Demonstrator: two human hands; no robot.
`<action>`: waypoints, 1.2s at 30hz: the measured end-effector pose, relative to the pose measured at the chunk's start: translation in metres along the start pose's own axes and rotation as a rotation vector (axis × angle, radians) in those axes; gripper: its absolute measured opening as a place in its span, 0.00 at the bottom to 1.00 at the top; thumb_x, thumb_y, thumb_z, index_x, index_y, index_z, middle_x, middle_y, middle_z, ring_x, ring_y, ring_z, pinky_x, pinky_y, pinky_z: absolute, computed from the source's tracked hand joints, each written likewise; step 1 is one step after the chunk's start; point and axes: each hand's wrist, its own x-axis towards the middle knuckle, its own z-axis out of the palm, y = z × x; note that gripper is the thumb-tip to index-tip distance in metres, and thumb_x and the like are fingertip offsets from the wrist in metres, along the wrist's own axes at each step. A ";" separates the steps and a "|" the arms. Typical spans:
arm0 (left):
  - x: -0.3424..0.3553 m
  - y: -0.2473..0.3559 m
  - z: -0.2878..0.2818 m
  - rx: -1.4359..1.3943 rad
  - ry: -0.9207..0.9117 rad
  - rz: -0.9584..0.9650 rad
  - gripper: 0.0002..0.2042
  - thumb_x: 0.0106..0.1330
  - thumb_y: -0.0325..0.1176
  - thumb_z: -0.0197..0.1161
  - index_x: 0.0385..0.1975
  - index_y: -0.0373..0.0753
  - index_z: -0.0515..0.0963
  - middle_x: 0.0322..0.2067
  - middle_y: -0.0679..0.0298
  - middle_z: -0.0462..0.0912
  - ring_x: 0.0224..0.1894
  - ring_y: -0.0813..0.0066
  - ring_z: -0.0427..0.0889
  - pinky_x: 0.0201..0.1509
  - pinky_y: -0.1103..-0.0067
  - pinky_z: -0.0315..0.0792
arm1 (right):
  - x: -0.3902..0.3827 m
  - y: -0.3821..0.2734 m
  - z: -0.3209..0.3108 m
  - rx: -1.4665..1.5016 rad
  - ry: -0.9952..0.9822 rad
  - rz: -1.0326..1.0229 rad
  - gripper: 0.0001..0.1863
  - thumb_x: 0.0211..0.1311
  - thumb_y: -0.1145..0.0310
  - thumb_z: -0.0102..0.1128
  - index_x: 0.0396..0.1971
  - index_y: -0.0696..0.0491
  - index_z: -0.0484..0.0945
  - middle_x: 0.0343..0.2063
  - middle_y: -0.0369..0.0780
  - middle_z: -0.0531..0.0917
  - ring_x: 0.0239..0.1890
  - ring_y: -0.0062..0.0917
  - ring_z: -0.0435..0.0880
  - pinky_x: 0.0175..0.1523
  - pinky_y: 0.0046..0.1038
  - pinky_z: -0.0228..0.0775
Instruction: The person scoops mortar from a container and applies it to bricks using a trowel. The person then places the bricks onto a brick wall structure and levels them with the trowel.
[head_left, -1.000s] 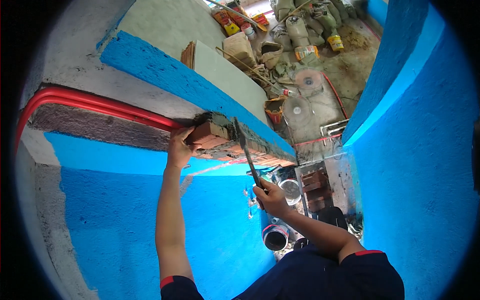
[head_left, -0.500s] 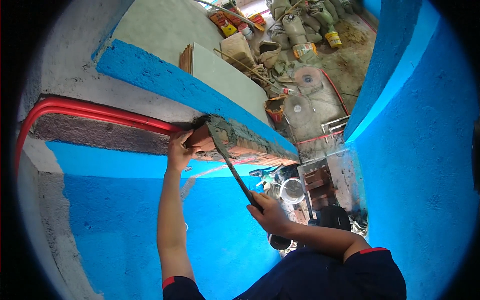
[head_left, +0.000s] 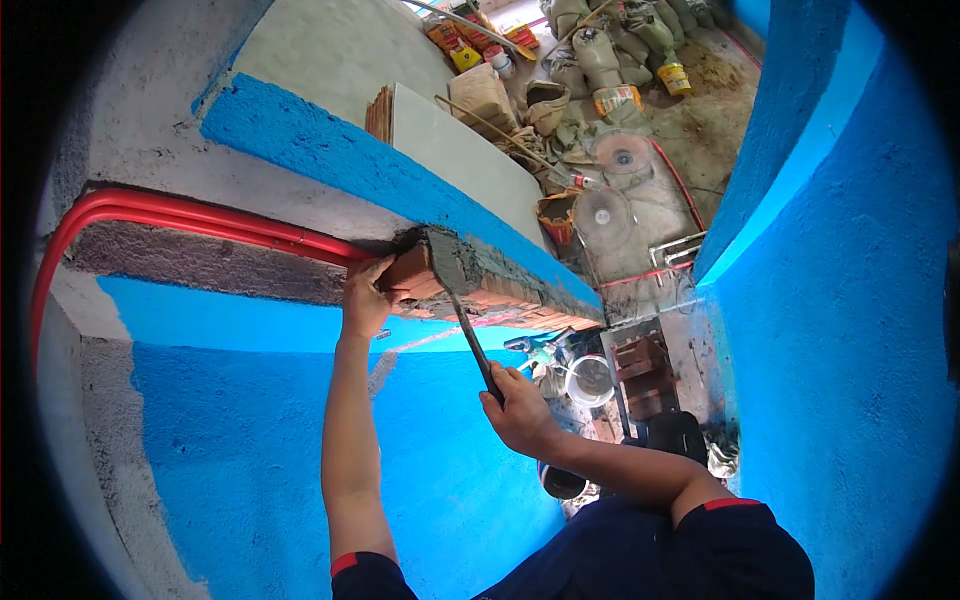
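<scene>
My left hand [head_left: 366, 298] grips the end of a reddish brick [head_left: 412, 273], fingers at its upper edge by the red pipes [head_left: 225, 220] and thumb on its lower side. This brick sits at the end of a brickwork strip [head_left: 530, 305] spread with wet grey mortar [head_left: 462, 262]. My right hand [head_left: 520, 412] is closed round the lower end of a trowel [head_left: 472, 338], a long, dark, mortar-smeared tool. The trowel's far end lies against the mortar beside the brick; its exact edge blends into the grey.
Blue walls [head_left: 840, 300] rise on both sides. Below stand a white bucket [head_left: 590, 381] and stacked bricks [head_left: 645, 375]. Past the brickwork lean pale boards [head_left: 465, 165], with fan-like round discs [head_left: 602, 216], filled sacks [head_left: 598, 58] and a yellow bucket [head_left: 674, 78] on the floor.
My right hand has moved slightly left and up with the trowel, whose handle now stands steeper. My left hand stays on the brick. The whole view has shifted a little.
</scene>
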 end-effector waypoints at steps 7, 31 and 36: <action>0.001 0.003 -0.003 -0.076 0.020 0.065 0.29 0.43 0.22 0.74 0.51 0.37 0.77 0.49 0.53 0.79 0.50 0.58 0.78 0.51 0.70 0.75 | -0.015 -0.001 -0.015 0.009 -0.055 -0.054 0.24 0.62 0.71 0.56 0.56 0.63 0.67 0.32 0.48 0.75 0.31 0.37 0.77 0.36 0.35 0.68; 0.010 0.032 -0.008 0.192 -0.039 -0.062 0.26 0.44 0.22 0.70 0.49 0.39 0.79 0.46 0.53 0.81 0.49 0.56 0.79 0.54 0.67 0.72 | 0.011 0.007 -0.014 0.033 -0.009 -0.050 0.12 0.61 0.71 0.56 0.43 0.60 0.74 0.27 0.42 0.75 0.26 0.27 0.75 0.30 0.29 0.65; -0.002 -0.003 -0.008 0.273 0.017 0.041 0.25 0.46 0.27 0.69 0.49 0.42 0.78 0.45 0.55 0.82 0.47 0.55 0.79 0.53 0.67 0.72 | -0.011 -0.014 -0.033 -0.011 -0.080 -0.119 0.17 0.61 0.71 0.57 0.50 0.59 0.73 0.30 0.42 0.77 0.27 0.25 0.76 0.31 0.26 0.67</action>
